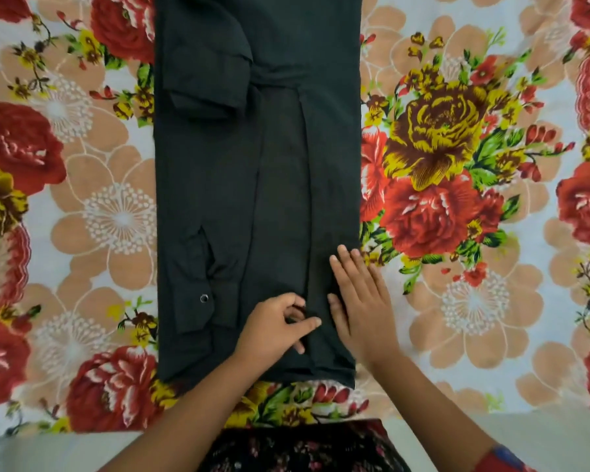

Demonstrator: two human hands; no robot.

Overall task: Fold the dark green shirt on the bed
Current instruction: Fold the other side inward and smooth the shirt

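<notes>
Both hands work by the near edge of the bed [457, 335]: my left hand [273, 330] pinches the dark green shirt [215, 185], right hand [360, 301] spread flat; I'd smooth first.

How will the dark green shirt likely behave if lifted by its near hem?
Probably floppy: the dark green shirt lies flat with soft creases and folded-in sleeves, so it would drape and the folds could fall open. Likely light, since thin fabric bunches where the left hand pinches it. Pushed, it would probably wrinkle rather than slide on the bedsheet.
</notes>
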